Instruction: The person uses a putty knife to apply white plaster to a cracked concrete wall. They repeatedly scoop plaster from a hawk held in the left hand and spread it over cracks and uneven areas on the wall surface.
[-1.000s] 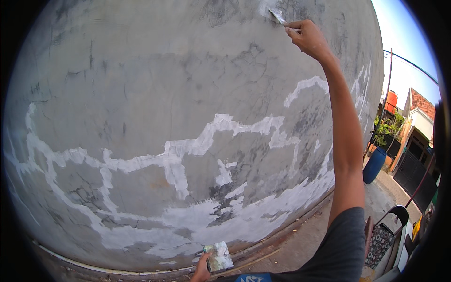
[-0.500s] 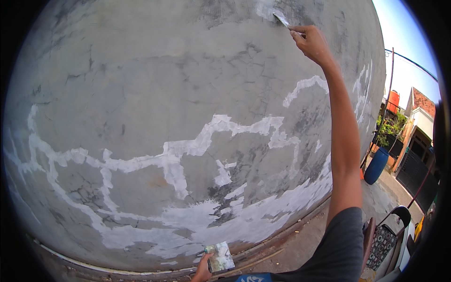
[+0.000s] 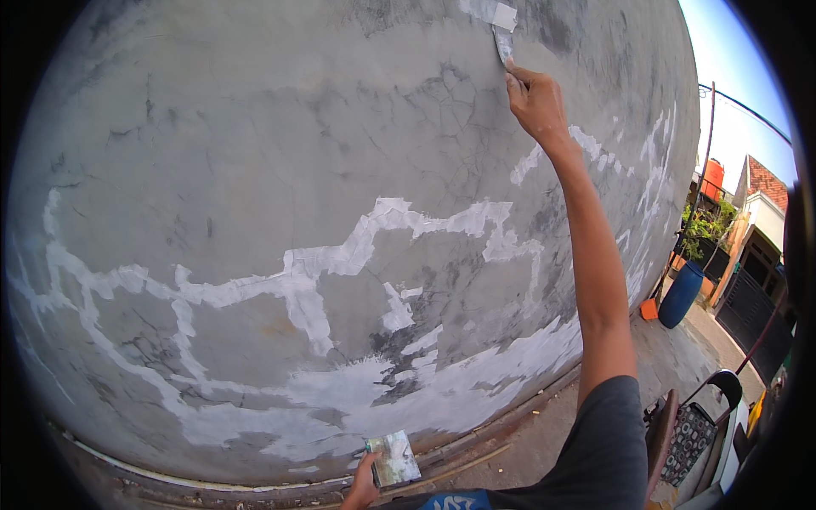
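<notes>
Your right grip [image 3: 537,104], raised on an outstretched arm, is narrow, pinching the scraper [image 3: 503,44], whose blade points up beyond your fingertips to a whitish patch on the gray wall [image 3: 246,170]. Well below and left of it, your left grip [image 3: 363,484] holds the near-square, smeared flat board [image 3: 396,460] by its left edge; the fingers beneath are hidden. Between the two grips, jagged white filler bands [image 3: 340,257] run across the wall, with dark cracks [image 3: 455,93] just left of your right grip. Below and right of that grip stand a blue barrel [image 3: 681,295] and, lower, a chair with a patterned seat [image 3: 690,442].
</notes>
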### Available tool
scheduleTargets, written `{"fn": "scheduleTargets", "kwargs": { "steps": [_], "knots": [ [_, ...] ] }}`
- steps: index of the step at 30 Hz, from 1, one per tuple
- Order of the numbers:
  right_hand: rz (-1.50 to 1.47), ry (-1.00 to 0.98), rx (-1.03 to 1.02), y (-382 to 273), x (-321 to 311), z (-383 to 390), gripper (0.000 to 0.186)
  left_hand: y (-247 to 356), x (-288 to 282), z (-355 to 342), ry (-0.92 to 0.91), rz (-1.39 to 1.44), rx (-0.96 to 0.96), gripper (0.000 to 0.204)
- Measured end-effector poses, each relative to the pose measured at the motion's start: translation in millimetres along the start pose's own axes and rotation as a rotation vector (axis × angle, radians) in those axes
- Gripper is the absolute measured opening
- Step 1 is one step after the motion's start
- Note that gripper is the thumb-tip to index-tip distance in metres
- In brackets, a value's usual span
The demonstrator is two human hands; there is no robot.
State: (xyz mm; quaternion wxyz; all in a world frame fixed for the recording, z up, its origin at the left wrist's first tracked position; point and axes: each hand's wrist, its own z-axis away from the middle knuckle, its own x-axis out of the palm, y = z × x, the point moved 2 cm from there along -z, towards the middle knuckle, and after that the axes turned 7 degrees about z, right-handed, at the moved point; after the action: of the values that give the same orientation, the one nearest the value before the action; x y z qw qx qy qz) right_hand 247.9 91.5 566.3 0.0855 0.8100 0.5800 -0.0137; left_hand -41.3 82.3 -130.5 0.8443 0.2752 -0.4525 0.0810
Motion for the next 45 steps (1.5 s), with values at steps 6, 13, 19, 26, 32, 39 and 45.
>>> {"fn": "scheduleTargets", "kwargs": {
  "steps": [6,13,19,26,32,39,45],
  "knots": [
    [-0.027,-0.312,0.012,5.7,-67.6,-33.0,0.031,9.4,31.7,31.1,-0.002,-0.011,-0.053,0.032],
    [0.137,-0.258,0.002,1.5,-68.6,-88.4,0.034,-8.0,7.4,-0.7,-0.084,-0.034,-0.04,0.034],
    [0.132,-0.339,-0.079,-8.8,-66.0,-41.3,0.032,15.2,55.3,53.3,0.022,-0.003,-0.06,0.035],
    [0.127,-0.19,0.021,12.5,-76.8,-71.2,0.031,-0.9,28.6,25.1,-0.001,-0.022,-0.013,0.035],
    [0.091,-0.216,-0.053,29.0,-56.7,-56.7,0.031,-13.2,13.2,2.6,-0.035,0.019,-0.001,0.035],
    [0.022,-0.124,0.034,28.6,-70.1,-55.4,0.03,-9.7,17.3,16.8,0.055,0.009,-0.042,0.034],
    [-0.012,0.036,0.046,28.7,-4.1,-16.5,0.03,-13.8,24.2,-0.2,0.034,-0.017,-0.037,0.034]
  ]
}}
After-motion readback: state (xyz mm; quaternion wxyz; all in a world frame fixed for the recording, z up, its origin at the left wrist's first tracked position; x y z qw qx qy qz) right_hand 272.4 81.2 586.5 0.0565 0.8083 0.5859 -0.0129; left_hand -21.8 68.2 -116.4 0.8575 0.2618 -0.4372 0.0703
